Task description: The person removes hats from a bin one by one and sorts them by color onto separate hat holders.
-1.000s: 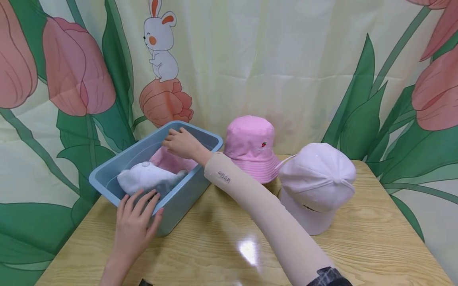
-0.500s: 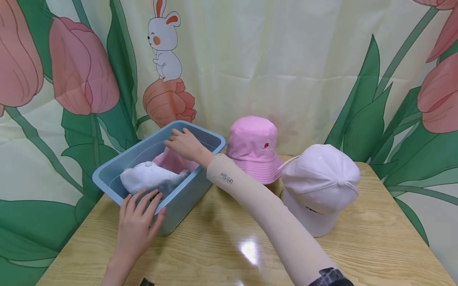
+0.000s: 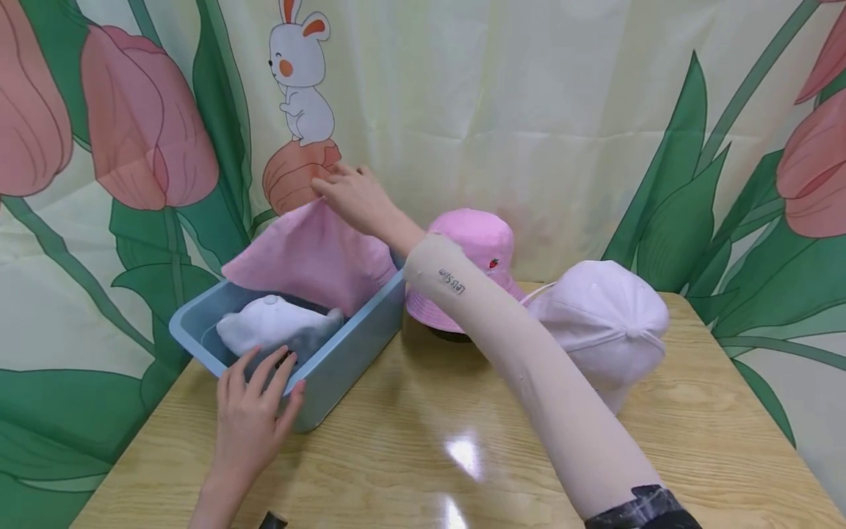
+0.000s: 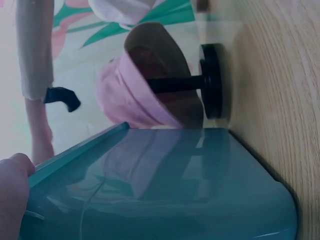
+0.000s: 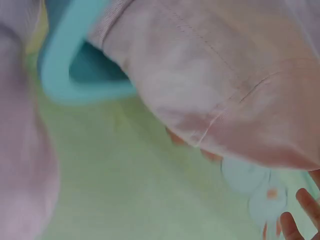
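Note:
My right hand (image 3: 360, 198) pinches the top of a pink cloth hat (image 3: 317, 253), raised over the far part of a blue plastic bin (image 3: 360, 334). Its lower part still hangs within the bin's rim; the right wrist view shows its stitched pink fabric (image 5: 200, 75) close up. A pale cap (image 3: 277, 327) lies in the near part of the bin, dark marks by its lower edge. My left hand (image 3: 254, 408) rests on the bin's near rim, fingers spread over the edge and thumb outside the corner.
Right of the bin stands a pink bucket hat (image 3: 465, 239) with a strawberry emblem, on a black stand (image 4: 211, 82). Farther right is a white baseball cap (image 3: 598, 323). All are on a wooden table (image 3: 396, 455), with a printed curtain (image 3: 562, 132) behind.
My right hand has risen out of the bin, pulling the pink cloth hat up with it. My left hand stays at the near rim, and the pale cap has hardly moved.

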Tool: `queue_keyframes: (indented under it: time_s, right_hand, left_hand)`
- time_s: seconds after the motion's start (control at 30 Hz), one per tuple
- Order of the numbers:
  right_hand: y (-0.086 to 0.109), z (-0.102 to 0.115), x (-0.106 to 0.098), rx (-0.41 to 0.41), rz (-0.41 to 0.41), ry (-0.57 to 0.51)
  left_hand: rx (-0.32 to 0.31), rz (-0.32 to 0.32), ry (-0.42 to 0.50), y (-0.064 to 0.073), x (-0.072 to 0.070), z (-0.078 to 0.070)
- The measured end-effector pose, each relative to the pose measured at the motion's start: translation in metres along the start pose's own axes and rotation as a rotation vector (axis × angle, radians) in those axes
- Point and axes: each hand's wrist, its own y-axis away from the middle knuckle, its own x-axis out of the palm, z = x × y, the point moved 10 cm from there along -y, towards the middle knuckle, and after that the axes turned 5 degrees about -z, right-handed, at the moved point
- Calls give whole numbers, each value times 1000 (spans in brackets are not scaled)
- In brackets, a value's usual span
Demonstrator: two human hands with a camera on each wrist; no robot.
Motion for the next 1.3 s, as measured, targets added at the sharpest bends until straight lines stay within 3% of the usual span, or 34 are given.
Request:
queue_keyframes:
  time_s: [0.13,0.27,0.43,0.6,0.8,1.03,1.17,1.3]
  right_hand:
    - [-2,-41,-36,109,-68,-120]
    - [1,-80,-77,168,-162,-148]
    - [10,-116,-120,193,-220,-107]
    - [21,-149,-143,232,-185,-20]
    - [39,-177,-139,241,-108,47]
    - [70,-189,-97,198,5,10]
    - [86,-193,-82,195,-1,-60]
    - [96,-195,-82,174,-58,-124]
  left_hand:
    - [-3,12,-3,-1,1,0]
    - [-6,56,-16,1,5,2]
    - [-23,96,-18,3,6,4]
    - [-14,54,10,2,3,1]
    - [-16,-19,51,0,-3,0]
    - [-24,34,35,3,-2,1]
    - [-21,60,24,4,-2,1]
    - [-17,35,31,2,-3,-1]
